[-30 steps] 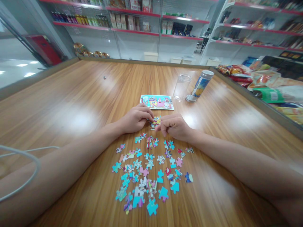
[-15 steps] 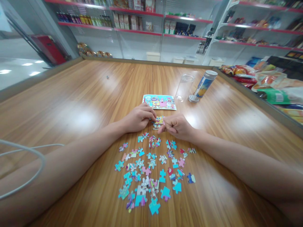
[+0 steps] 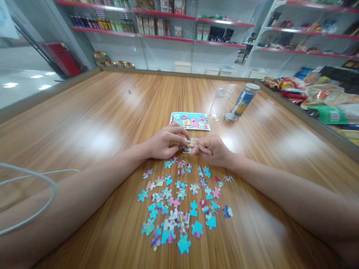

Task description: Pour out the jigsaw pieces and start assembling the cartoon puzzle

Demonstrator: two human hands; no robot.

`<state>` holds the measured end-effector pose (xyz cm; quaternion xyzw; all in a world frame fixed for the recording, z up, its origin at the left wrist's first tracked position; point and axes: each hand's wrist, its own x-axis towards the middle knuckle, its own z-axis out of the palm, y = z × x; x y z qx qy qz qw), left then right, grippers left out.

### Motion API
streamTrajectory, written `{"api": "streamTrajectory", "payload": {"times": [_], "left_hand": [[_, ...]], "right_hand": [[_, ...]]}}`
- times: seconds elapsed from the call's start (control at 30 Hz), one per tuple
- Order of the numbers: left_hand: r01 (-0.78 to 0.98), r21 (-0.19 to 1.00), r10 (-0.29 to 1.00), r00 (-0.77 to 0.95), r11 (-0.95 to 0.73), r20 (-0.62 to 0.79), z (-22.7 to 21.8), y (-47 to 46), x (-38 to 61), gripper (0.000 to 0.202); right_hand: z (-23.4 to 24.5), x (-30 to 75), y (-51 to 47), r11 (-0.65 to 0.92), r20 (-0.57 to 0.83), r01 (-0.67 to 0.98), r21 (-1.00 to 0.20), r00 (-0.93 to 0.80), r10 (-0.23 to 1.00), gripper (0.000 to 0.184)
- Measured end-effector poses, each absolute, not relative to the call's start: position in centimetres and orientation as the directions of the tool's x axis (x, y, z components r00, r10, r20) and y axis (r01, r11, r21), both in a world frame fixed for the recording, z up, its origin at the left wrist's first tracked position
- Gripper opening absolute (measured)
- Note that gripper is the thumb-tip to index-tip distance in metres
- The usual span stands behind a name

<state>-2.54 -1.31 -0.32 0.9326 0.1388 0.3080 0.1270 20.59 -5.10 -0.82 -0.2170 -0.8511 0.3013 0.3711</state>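
A small joined part of a jigsaw puzzle (image 3: 191, 142), with a yellow cartoon face, lies on the table between my hands. My left hand (image 3: 169, 140) rests at its left side, fingers stretched apart with the tips on it. My right hand (image 3: 212, 149) is curled closed at its right edge. A pink puzzle piece (image 3: 196, 142) shows at those fingertips, mostly covered by them. Just beyond lies the printed picture card (image 3: 193, 122) with the cartoon figures. Several loose puzzle pieces (image 3: 184, 244), many of them light blue, are spread on the near side of my hands.
Behind the card to the right stand a clear plastic jar (image 3: 221, 102), a metal lid (image 3: 230, 117) and a blue-labelled can (image 3: 246, 99). A small object (image 3: 129, 91) lies far left. A white cable (image 3: 52, 201) loops over my left forearm. Packaged snacks (image 3: 325, 97) lie beyond the right edge.
My left fingers have shifted slightly right over the joined pieces and spread a little. My right hand stays closed at the right edge. The whole view has shifted slightly.
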Motion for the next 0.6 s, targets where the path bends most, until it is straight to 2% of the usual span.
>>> {"api": "streamTrajectory", "payload": {"times": [0.17, 0.33, 0.6], "left_hand": [[0.15, 0.336, 0.313, 0.805, -0.93, 0.505, -0.59, -1.15, -2.48, 0.035], [0.151, 0.35, 0.321, 0.802, -0.925, 0.503, -0.78, -1.03, -2.52, 0.036], [0.148, 0.358, 0.325, 0.798, -0.922, 0.507, -0.74, -1.0, -2.58, 0.035]], "right_hand": [[-0.89, 20.5, -5.03, 0.767, 0.55, 0.195, -0.612, -0.592, 0.589, 0.063], [-0.92, 20.52, -5.1, 0.806, 0.585, 0.173, -0.566, -0.604, 0.541, 0.062], [-0.43, 20.65, -5.69, 0.825, 0.529, 0.164, -0.54, -0.697, 0.485, 0.056]]}}
